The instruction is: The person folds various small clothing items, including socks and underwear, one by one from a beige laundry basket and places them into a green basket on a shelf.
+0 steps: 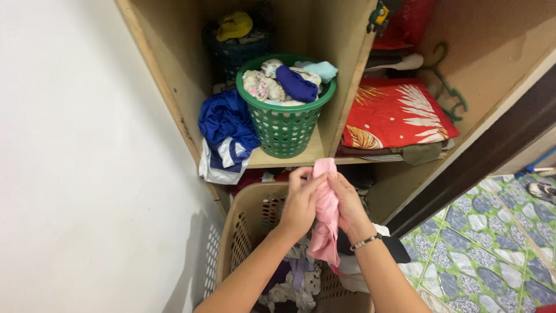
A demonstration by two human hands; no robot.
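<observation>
1. A pink garment (325,214) hangs upright between both hands, above the beige laundry basket (240,223) and just in front of the edge of the wooden shelf (310,155). Its top end pokes up past the fingers; its lower part trails down into the basket.

2. The step in hand looks like folding or rolling this piece: the upper part is gathered narrow, the lower part loose.

3. The left hand (300,200) is closed on the cloth from the left side, fingers curled over the upper part, forearm rising from the bottom of the view.

4. The right hand (346,203) pinches the same part from the right, thumb and fingers pressed to the fabric. A beaded bracelet (366,242) sits on that wrist.

5. As a judgement, the next move calls for taking up the dangling tail so the piece becomes compact, both hands keeping their hold so it does not slip back into the basket.

6. Below, the laundry basket holds mixed clothes, white, purple and dark.

7. On the shelf stands a green perforated basket (285,130) full of small rolled clothes, with a blue and white garment (227,130) bunched just beside it.

8. In the right compartment lies a folded red cloth with a leaf pattern (397,116); a green hanger (449,87) leans near it.
</observation>
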